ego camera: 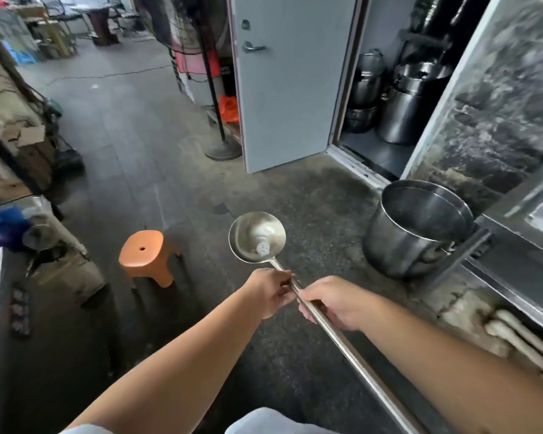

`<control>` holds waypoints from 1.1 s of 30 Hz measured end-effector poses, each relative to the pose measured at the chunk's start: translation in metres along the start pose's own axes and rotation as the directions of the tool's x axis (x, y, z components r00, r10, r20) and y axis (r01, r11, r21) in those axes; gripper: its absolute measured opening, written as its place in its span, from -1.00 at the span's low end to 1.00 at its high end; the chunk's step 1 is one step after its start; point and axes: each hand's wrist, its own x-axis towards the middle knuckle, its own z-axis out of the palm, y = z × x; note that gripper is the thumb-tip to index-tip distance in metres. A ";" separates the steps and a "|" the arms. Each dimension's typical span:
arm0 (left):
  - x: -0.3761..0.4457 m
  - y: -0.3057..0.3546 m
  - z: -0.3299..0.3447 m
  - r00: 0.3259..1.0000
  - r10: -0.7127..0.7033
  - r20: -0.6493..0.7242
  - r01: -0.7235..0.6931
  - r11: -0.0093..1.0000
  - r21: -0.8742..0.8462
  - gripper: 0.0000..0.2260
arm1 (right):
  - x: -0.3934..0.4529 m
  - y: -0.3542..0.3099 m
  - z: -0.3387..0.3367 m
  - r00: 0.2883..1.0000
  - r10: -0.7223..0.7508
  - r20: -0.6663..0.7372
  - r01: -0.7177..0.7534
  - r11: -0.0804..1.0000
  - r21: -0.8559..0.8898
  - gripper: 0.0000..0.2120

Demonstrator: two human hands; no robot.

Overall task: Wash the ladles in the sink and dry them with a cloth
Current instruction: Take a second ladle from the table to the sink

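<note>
Both hands grip the long shiny metal ladle [257,238] by its handle, the left hand [271,291] closed near the bowl and the right hand [333,303] wrapped around lower down. The bowl (with a small white blob inside) hangs over the dark floor, between the small orange plastic stool [145,255] and the big round steel pot [417,228].

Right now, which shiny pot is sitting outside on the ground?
The big pot beside the ladle. It stands alone on the floor; the others are stacked inside the doorway.
</note>
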 end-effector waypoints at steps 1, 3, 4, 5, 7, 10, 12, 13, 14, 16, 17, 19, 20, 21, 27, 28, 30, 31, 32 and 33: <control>0.008 0.006 0.008 1.000 -0.005 0.017 0.004 0.999 0.049 -0.91 | 0.001 -0.002 -0.006 0.999 -0.002 -0.033 0.003 1.000 0.025 -0.84; 0.025 0.016 0.028 0.998 -0.018 0.067 0.008 0.991 0.137 -0.90 | 0.004 -0.004 -0.020 0.995 -0.007 -0.095 0.014 0.998 0.068 -0.81; 0.031 0.019 0.038 0.996 -0.026 0.090 0.010 0.986 0.167 -0.90 | 0.006 -0.004 -0.027 0.992 -0.004 -0.124 0.016 0.996 0.093 -0.79; 0.037 0.022 0.048 0.993 -0.035 0.113 0.012 0.981 0.192 -0.89 | 0.006 -0.003 -0.034 0.988 0.011 -0.156 0.011 0.991 0.134 -0.79; 0.047 0.023 0.071 0.986 -0.056 0.157 0.018 0.972 0.236 -0.85 | 0.006 -0.001 -0.050 0.977 0.040 -0.211 0.008 0.975 0.221 -0.78; 0.061 0.020 0.109 0.972 -0.101 0.211 0.029 0.948 0.316 -0.85 | 0.001 0.005 -0.078 0.956 0.056 -0.286 0.035 0.952 0.303 -0.77; 0.071 0.016 0.135 0.965 -0.128 0.230 0.037 0.931 0.363 -0.87 | -0.004 0.009 -0.097 0.943 0.071 -0.324 0.049 0.937 0.347 -0.78; 0.076 0.013 0.150 0.958 -0.146 0.249 0.041 0.922 0.384 -0.87 | -0.007 0.012 -0.110 0.935 0.079 -0.345 0.058 0.928 0.369 -0.78; 0.079 0.010 0.166 0.948 -0.166 0.270 0.044 0.913 0.405 -0.87 | -0.010 0.015 -0.123 0.927 0.085 -0.365 0.071 0.917 0.393 -0.79; 0.084 0.002 0.200 0.929 -0.197 0.313 0.042 0.897 0.440 -0.86 | -0.015 0.023 -0.151 0.911 0.100 -0.401 0.094 0.895 0.435 -0.79; 0.087 -0.003 0.218 0.921 -0.213 0.326 0.046 0.890 0.453 -0.85 | -0.019 0.027 -0.167 0.901 0.108 -0.419 0.100 0.890 0.445 -0.79; 0.089 -0.012 0.253 0.909 -0.233 0.347 0.043 0.878 0.476 -0.84 | -0.026 0.035 -0.199 0.884 0.120 -0.451 0.101 0.895 0.435 -0.77; 0.091 -0.017 0.269 0.904 -0.238 0.354 0.039 0.873 0.486 -0.85 | -0.029 0.038 -0.213 0.879 0.125 -0.460 0.097 0.898 0.429 -0.77; 0.093 -0.022 0.289 0.896 -0.247 0.369 0.030 0.863 0.504 -0.86 | -0.034 0.041 -0.230 0.873 0.130 -0.471 0.099 0.897 0.430 -0.76; 0.105 -0.045 0.398 0.840 -0.296 0.455 0.021 0.855 0.519 -0.86 | -0.062 0.053 -0.331 0.832 0.155 -0.533 0.154 0.858 0.490 -0.80; 0.104 -0.049 0.415 0.835 -0.294 0.465 0.006 0.850 0.526 -0.86 | -0.068 0.054 -0.346 0.823 0.170 -0.542 0.156 0.849 0.505 -0.82; 0.104 -0.056 0.448 0.833 -0.279 0.477 -0.036 0.834 0.550 -0.85 | -0.078 0.056 -0.374 0.806 0.191 -0.560 0.161 0.840 0.518 -0.86; 0.104 -0.062 0.470 0.828 -0.279 0.486 -0.055 0.823 0.566 -0.85 | -0.084 0.059 -0.394 0.794 0.199 -0.575 0.166 0.838 0.519 -0.87; 0.104 -0.063 0.481 0.827 -0.267 0.494 -0.076 0.818 0.570 -0.84 | -0.087 0.059 -0.403 0.786 0.201 -0.585 0.172 0.837 0.519 -0.89; 0.104 -0.065 0.495 0.821 -0.265 0.507 -0.093 0.813 0.575 -0.83 | -0.091 0.059 -0.416 0.778 0.204 -0.594 0.178 0.836 0.520 -0.89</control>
